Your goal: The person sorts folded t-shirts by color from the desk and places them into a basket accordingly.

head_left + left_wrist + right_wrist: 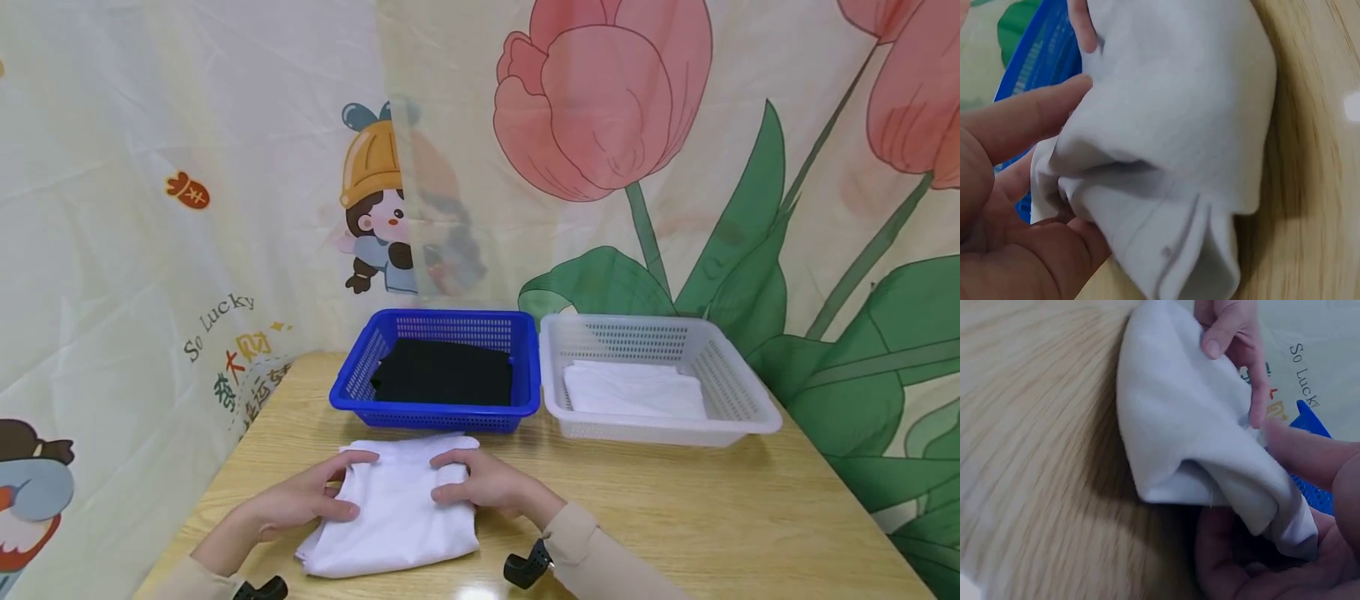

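Observation:
A folded white cloth (405, 521) lies on the table in front of the two baskets. My left hand (303, 500) grips its left edge, thumb on top and other fingers reaching under the layers, as the left wrist view shows. At the opposite edge my right hand (498, 485) holds the cloth the same way, with some fingers tucked beneath it in the right wrist view. The near end of the cloth (1166, 206) shows several loose layers and a gap between folds.
Behind the cloth stands a blue basket (435, 410) with folded black fabric (446, 372) inside. Next to it on the right is a white basket (660, 429) holding folded white fabric (633, 389). Wooden table (675, 500) extends to the right; a printed curtain (262, 167) hangs behind.

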`<state>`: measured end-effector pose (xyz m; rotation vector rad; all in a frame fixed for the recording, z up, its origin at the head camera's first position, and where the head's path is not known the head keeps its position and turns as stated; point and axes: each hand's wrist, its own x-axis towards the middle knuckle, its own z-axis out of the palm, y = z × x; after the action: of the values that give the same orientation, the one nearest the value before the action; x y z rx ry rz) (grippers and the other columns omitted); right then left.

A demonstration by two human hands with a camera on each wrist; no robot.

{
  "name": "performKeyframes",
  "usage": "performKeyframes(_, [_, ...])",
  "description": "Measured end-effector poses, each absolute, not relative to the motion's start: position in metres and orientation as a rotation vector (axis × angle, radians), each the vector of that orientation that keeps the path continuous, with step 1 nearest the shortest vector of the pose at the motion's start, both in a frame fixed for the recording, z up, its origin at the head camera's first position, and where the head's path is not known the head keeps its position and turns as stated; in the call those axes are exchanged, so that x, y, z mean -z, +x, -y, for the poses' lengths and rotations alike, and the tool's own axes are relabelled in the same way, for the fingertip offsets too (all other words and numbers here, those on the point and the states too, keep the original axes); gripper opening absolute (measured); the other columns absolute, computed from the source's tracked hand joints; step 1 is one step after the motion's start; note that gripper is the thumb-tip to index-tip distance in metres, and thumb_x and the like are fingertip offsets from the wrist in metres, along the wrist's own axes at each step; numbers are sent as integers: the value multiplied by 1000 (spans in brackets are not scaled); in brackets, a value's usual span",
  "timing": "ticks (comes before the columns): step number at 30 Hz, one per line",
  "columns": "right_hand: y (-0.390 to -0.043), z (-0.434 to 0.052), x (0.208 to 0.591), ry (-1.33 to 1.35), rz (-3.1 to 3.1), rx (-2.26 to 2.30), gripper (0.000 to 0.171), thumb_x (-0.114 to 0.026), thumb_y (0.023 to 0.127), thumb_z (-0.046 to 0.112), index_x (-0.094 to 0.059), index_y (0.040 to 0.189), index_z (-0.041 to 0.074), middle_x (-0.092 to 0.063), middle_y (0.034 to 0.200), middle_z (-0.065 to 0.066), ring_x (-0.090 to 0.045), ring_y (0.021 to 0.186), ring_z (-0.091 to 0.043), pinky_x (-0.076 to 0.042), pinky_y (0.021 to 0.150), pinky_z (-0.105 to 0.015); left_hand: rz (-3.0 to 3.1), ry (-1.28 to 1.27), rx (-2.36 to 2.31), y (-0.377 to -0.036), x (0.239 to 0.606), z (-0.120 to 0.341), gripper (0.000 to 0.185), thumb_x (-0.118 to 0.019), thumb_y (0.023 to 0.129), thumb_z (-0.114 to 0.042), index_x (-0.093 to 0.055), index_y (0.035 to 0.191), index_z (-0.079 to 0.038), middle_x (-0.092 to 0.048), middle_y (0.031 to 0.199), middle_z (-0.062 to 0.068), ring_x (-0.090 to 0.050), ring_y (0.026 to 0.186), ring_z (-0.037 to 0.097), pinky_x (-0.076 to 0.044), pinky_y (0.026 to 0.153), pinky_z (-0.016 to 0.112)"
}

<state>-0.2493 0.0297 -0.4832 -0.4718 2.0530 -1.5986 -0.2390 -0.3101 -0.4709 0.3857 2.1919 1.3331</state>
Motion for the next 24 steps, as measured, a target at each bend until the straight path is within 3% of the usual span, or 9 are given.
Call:
performKeyframes(3, [-245,-46,484,-527,-2241,1487,52,-88,87,9,-71,136,16,-58,145,-13,-52,130,-28,-44,114,-55,-2187,393,-1349,-239,473,294,76,-82,95,-20,-43,160,-18,-30,164,25,-35,143,52,-27,117,75])
performKeyframes(6, [-240,-69,483,-530,-2278,1472,55,-89,85,8,-71,136,17,-59,144,-14,-54,127,-29,-48,110,-54,-2193,393,-1356,-237,472,274,74,-83,94,-19,-46,158,-19,-34,162,22,-39,141,50,-33,115,73])
performKeyframes(13, [-223,-144,478,-538,-2278,1497,62,-87,88,10,-64,146,14,-55,148,-21,-61,114,-27,-57,91,-39,-2149,475,-1421,-235,466,210,71,-85,92,-17,-51,155,-24,-43,158,16,-49,137,42,-44,112,62])
performKeyframes(19, [-208,-207,481,-511,-2272,1553,65,-83,93,15,-57,152,13,-50,149,-25,-62,114,-30,-60,86,-37,-2021,554,-1516,-236,460,152,72,-84,91,-8,-51,154,-24,-50,148,14,-58,122,33,-56,97,45])
performKeyframes(24, [-197,-253,471,-525,-2253,1565,65,-78,98,16,-51,157,11,-51,145,-27,-66,109,-28,-62,83,-37,-1947,602,-1550,-237,452,112,71,-83,91,-4,-53,152,-25,-54,141,12,-62,115,30,-58,95,43])
